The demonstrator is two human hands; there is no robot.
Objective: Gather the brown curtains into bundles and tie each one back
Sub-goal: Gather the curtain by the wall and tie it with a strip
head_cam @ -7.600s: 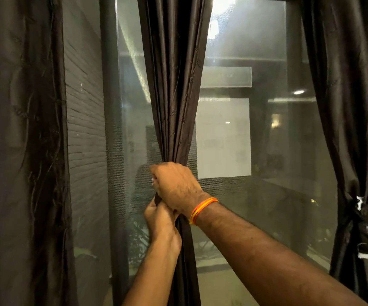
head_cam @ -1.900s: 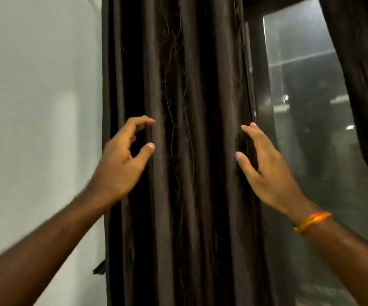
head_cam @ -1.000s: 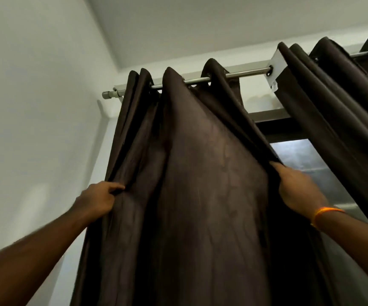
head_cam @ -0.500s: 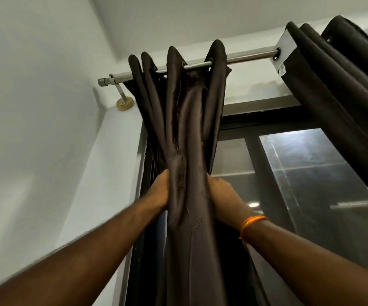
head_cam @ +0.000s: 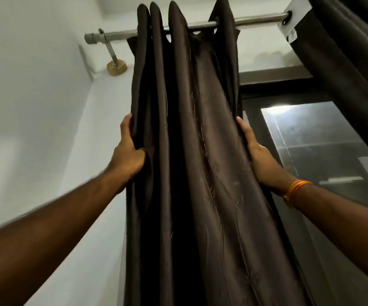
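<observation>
A brown curtain (head_cam: 200, 151), hung in folds from a metal rod (head_cam: 256, 19) beside a white wall (head_cam: 35, 96), was framed by two hands. Its left edge was gripped by the left hand (head_cam: 127, 155), fingers curled into the cloth. The right hand (head_cam: 260, 160) was laid along the right edge, fingers hidden behind the fabric, so its grip could not be told.

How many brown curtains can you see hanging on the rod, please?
2. The middle curtain hangs between the left hand and right hand; the second curtain hangs at the upper right, cut by the frame. Others may lie out of view.
</observation>
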